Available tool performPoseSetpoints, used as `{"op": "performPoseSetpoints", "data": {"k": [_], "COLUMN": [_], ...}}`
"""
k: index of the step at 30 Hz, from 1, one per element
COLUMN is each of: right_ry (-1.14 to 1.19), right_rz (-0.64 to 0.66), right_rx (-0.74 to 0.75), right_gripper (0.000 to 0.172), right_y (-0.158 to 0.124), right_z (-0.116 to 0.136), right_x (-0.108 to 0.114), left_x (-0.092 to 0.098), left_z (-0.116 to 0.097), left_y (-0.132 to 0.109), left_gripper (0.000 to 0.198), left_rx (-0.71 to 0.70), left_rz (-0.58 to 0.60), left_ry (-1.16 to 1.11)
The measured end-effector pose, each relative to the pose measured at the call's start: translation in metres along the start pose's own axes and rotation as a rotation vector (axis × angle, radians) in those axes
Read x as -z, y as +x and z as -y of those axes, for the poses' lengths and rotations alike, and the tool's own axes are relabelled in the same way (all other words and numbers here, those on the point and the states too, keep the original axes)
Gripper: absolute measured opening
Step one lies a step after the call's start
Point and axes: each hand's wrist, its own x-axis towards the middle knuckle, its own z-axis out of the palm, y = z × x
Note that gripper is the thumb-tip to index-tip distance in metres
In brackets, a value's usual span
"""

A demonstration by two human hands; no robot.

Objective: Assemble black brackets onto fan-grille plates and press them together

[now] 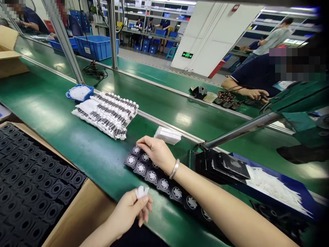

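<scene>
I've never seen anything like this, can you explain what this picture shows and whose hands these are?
It is one picture from a camera worn on a person's head, looking forward and down at their own bare hands; there is no robot here. The left hand pinches a few small white slips. The right hand, a bangle at its wrist, rests its fingertips on a row of small black fans lying on the green belt. At left stands a cardboard box of black fan frames; farther off lie bundles of white strips. Across the belt, another person's hand rests beside small dark parts.
</scene>
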Motion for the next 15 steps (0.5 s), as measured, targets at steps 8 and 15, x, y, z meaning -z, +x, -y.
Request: {"op": "performPoseSetpoints", "data": {"k": [8, 15], "right_ry": [-0.105, 0.292], "right_rz": [-0.182, 0.467], "right_rx": [0.014, -0.07], "right_gripper": [0.032, 0.034], "right_y": [-0.005, -0.074], "right_z": [0.019, 0.044], "right_x": [0.032, 0.049], "left_x": [0.003, 0.003], "left_z": [0.003, -0.005], "left_y": [-0.005, -0.01], "left_gripper": [0.048, 0.045], "left_rx": [-0.059, -0.197], "left_rz": [0.081, 0.07], "left_ry": [0.156, 0.337]}}
